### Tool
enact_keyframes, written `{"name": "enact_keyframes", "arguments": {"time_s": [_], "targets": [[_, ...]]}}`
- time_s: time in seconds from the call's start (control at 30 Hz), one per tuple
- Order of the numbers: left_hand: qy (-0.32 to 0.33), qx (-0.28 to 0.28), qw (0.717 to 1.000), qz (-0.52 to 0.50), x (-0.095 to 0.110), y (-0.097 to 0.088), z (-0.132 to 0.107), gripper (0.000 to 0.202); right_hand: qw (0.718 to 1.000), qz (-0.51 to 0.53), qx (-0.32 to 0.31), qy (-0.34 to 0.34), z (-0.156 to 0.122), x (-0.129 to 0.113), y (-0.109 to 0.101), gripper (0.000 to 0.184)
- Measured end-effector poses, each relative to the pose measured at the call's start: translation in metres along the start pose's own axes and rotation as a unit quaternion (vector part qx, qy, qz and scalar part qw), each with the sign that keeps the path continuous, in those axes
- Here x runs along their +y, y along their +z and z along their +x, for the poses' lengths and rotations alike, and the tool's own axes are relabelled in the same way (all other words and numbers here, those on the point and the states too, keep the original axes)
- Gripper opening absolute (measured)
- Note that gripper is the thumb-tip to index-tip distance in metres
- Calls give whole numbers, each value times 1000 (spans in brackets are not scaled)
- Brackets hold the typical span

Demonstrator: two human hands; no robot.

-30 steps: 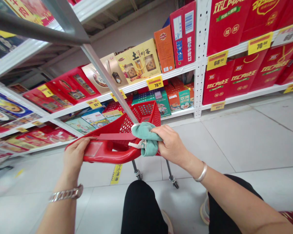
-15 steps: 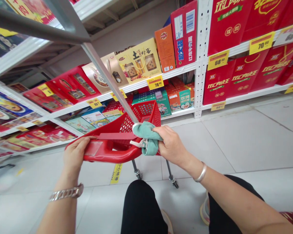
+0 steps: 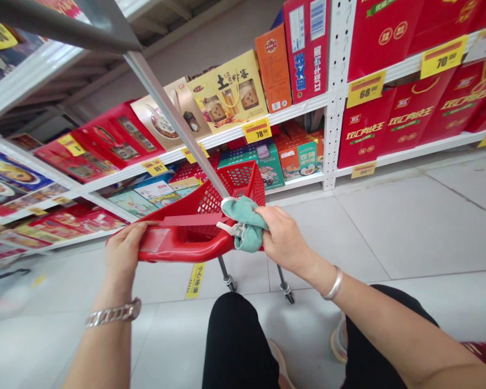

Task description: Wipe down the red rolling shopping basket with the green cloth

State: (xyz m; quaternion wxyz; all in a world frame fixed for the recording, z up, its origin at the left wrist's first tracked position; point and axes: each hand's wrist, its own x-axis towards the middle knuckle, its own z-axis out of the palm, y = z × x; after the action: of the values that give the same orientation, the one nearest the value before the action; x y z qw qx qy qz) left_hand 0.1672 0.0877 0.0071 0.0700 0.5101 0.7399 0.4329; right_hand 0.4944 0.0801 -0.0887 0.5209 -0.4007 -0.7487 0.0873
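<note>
A red plastic shopping cart (image 3: 194,249) with a perforated basket stands in front of me. My left hand (image 3: 121,248) is closed over the left end of its handle. At the handle's right end, my right hand (image 3: 283,237) grips a bunched green cloth (image 3: 249,227) with a white strip hanging off it. The cloth lies against the lower end of a grey metal pole (image 3: 178,127), which slants up to a frame at the upper left. Whether it wraps fully around the pole is hidden.
White shelves (image 3: 299,111) run behind the cart, stocked with gift boxes such as a yellow box (image 3: 227,97) and red boxes (image 3: 366,132). Yellow price tags hang along their edges. Cart casters (image 3: 230,282) rest on the tiled floor (image 3: 360,237), close to my knees and shoes.
The view has shifted slightly, so shelves and cart sit a little differently in the picture. Both hands keep their grips on the handle and the cloth.
</note>
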Motion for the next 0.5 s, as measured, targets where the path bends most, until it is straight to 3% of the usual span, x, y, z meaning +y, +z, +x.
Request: {"name": "enact_keyframes", "arguments": {"time_s": [0.27,0.5], "targets": [[2,14,1000,4,-2,3,2,35,997,-28,-52,46,-3,3,0,36],[-12,17,1000,23,-7,6,7,41,998,-32,-51,36,3,6,-5,35]]}}
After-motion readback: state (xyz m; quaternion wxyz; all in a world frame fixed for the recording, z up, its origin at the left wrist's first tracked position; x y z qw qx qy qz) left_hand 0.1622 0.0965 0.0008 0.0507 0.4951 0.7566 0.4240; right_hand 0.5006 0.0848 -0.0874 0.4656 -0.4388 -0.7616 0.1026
